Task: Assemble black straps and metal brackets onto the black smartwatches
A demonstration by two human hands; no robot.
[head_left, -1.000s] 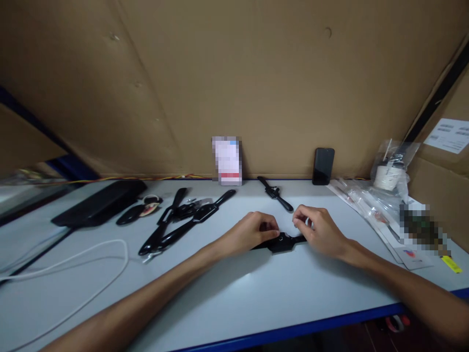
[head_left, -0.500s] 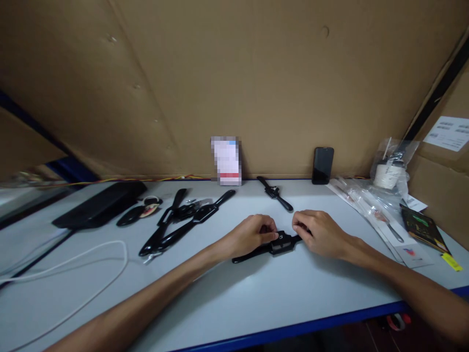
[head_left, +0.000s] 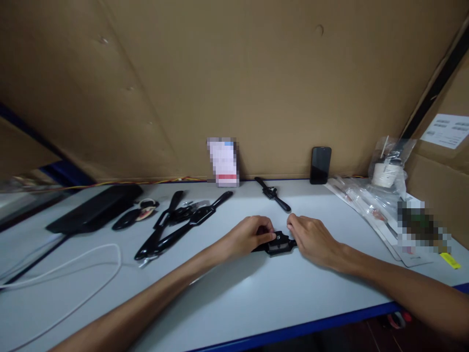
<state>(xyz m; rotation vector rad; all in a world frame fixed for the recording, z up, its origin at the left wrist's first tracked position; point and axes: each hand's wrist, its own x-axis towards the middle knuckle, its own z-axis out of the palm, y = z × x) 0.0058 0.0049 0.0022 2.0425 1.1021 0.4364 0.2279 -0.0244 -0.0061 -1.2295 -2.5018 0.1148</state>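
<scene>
A black smartwatch (head_left: 277, 243) lies on the pale table (head_left: 234, 298) between my two hands. My left hand (head_left: 249, 235) is curled round the watch's left strap, fingers closed on it. My right hand (head_left: 309, 236) pinches the right strap where it joins the watch body. The straps are mostly hidden under my fingers. Another black watch (head_left: 273, 193) lies flat just behind my hands, untouched.
Several black watches and loose straps (head_left: 183, 220) lie at the left, beside a black case (head_left: 93, 208) and a white cable (head_left: 66, 274). A phone (head_left: 320, 165) leans on the cardboard wall. Plastic packets (head_left: 366, 208) and a bagged cup (head_left: 386, 171) sit at the right.
My hands have drawn closer together on the watch. The left strap that stuck out half a second ago is now tucked under my left hand.
</scene>
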